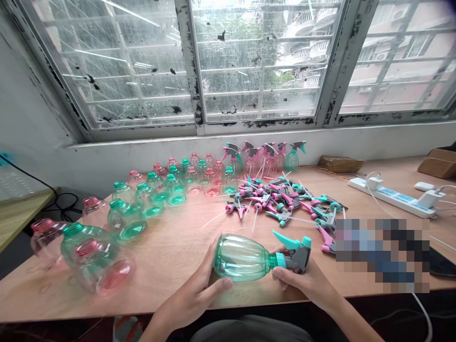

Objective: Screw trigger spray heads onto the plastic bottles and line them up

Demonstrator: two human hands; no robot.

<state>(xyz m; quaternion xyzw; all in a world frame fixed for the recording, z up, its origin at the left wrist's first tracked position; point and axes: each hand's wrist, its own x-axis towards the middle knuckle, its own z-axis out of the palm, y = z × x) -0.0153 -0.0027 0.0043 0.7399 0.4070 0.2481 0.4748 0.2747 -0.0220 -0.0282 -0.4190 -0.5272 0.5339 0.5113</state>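
Note:
A clear green spray bottle (242,259) lies on its side in the air above the table's front edge, its base to the left. My left hand (203,280) is wrapped round the bottle's base end, with the thumb below it. At the neck, my right hand (297,278) grips the turquoise collar of the grey and turquoise spray head (299,251), which sits on the bottle's mouth. How tightly the collar is screwed on cannot be seen. Just beyond lies a heap of loose spray heads (270,194) in pink, turquoise and grey, with thin tubes.
Rows of open pink and green bottles (176,190) stand along the left and back. Several bottles with spray heads (270,159) stand by the wall. To the right are a white power strip (395,197), a brown package (340,164) and a cardboard box (438,161).

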